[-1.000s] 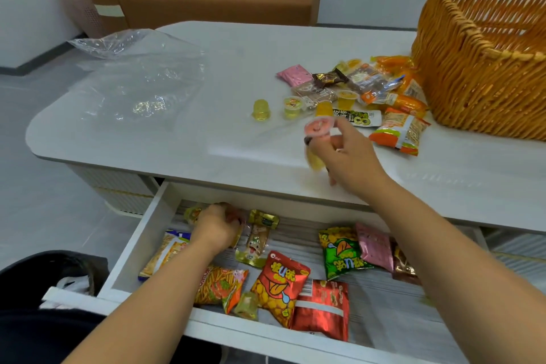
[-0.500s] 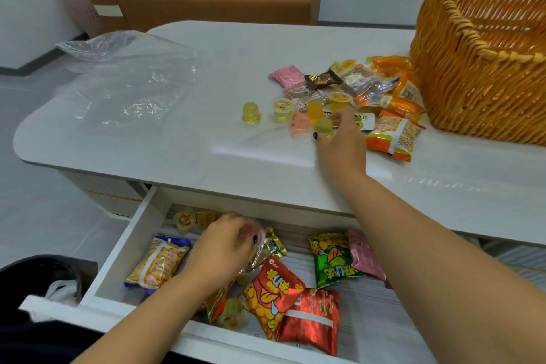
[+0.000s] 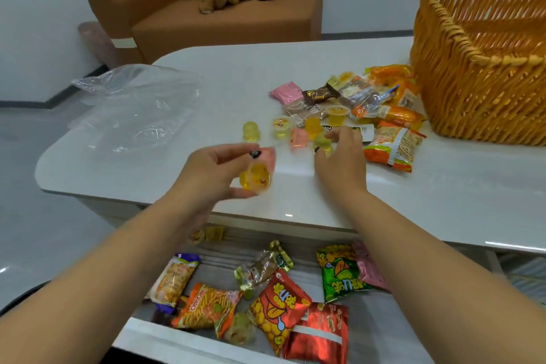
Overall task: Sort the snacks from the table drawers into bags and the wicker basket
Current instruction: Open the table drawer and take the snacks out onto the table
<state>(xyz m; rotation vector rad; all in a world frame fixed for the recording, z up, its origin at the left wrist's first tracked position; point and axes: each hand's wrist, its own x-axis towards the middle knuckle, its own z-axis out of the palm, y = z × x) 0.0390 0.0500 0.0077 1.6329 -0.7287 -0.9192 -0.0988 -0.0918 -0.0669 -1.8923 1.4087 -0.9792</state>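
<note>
My left hand [image 3: 212, 174] is raised over the white table [image 3: 147, 174] and grips a yellow jelly cup [image 3: 255, 179], with a pink jelly cup [image 3: 268, 156] against its fingertips. My right hand [image 3: 339, 162] rests on the tabletop, pinching a yellow-green jelly cup [image 3: 322, 142] beside a row of other jelly cups [image 3: 280, 127]. A pile of snack packets [image 3: 390, 142] lies next to the wicker basket [image 3: 472, 91] at the right. A clear plastic bag [image 3: 133, 106] lies flat at the left. Below, the open drawer [image 3: 165, 343] holds several packets, among them a red one [image 3: 277, 310] and a green one [image 3: 339, 272].
A brown sofa [image 3: 224, 23] with a soft toy and a black bag stands behind the table. The floor lies to the left. My forearms cross over the drawer's middle and right side.
My left hand has risen from the drawer to above the tabletop with two jelly cups. My right hand has lowered its cups to the table beside the others.
</note>
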